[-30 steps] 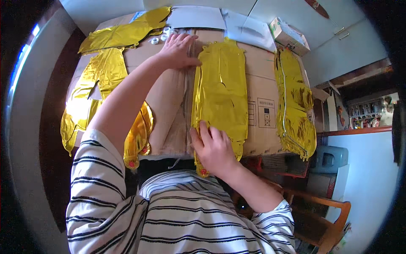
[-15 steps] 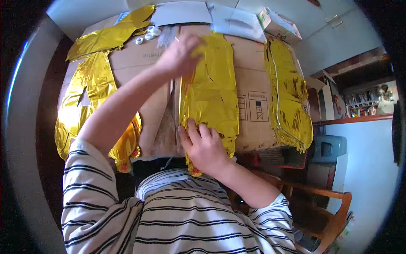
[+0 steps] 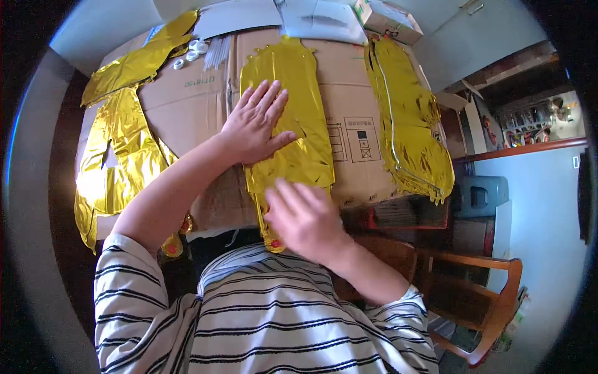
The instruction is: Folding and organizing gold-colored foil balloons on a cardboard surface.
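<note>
A flat, uninflated gold foil balloon (image 3: 289, 149) lies lengthwise in front of me, its narrow lower end with a red spot hanging past the near cardboard edge. My left hand (image 3: 256, 124) rests palm down on its left half, fingers stretched and slightly spread. Lower down, my right hand (image 3: 306, 218) is over the balloon's near end. Motion smears its fingers, so I cannot tell whether they pinch the foil. Another gold foil balloon (image 3: 121, 149), creased and shiny, lies to the left, partly behind my left forearm. On the right is a wrinkled gold foil balloon (image 3: 414, 124) with a pale cord or tube along it.
Brown cardboard (image 3: 180, 112) covers the table. At the back are gold foil (image 3: 134, 62), white tape rolls (image 3: 193, 53), clear thin strips (image 3: 217, 53), white sheets (image 3: 237, 15) and an open box (image 3: 389, 22). A wooden chair (image 3: 473, 299) and blue-grey stool (image 3: 483, 196) stand right.
My left hand has come down from the balloon's upper part and now lies flat on its middle. The right hand has shifted slightly and become blurred. The whole view has moved a little.
</note>
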The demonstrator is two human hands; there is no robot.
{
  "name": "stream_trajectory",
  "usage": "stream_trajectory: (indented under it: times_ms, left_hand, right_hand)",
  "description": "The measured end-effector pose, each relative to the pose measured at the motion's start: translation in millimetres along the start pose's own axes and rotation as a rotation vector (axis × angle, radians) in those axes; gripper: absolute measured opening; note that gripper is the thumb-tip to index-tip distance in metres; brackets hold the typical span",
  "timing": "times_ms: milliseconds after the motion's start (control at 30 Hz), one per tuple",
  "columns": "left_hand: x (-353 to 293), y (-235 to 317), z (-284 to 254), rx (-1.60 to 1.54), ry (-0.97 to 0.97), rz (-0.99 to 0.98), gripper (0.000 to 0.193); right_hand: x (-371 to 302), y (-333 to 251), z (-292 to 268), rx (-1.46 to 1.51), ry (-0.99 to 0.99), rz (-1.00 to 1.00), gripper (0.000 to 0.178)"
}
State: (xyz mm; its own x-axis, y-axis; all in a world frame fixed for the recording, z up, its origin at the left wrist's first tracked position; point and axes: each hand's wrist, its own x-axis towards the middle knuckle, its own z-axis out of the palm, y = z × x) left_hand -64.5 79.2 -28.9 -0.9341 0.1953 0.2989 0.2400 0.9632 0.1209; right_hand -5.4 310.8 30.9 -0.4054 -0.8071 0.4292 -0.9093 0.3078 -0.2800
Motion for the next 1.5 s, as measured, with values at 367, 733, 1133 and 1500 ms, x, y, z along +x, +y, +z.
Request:
stream_trajectory:
  times_ms: [367, 733, 1133, 1500]
  left_hand:
    - [-0.2, -3.7, -0.5, 0.007, -0.008, -0.012, 0.086]
    - [1.7, 0.4, -2.3, 0.004, -0.013, -0.041, 0.086]
    - [17.1, 32.2, -45.4, -0.087, 0.204, 0.319, 0.046]
    - [48.3, 25.5, -15.0, -0.174, 0.032, 0.402, 0.035]
  right_hand:
    - [-26.1, 72.8, -43.1, 0.384, 0.001, 0.876, 0.02]
    - [-9.4, 84.4, -23.7, 0.011, -0.055, 0.584, 0.018]
    - [-20.3, 76.0, -8.9, -0.316, 0.026, 0.258, 0.028]
    - [-25.3, 71.2, -3.8, -0.449, -0.009, 0.213, 0.035]
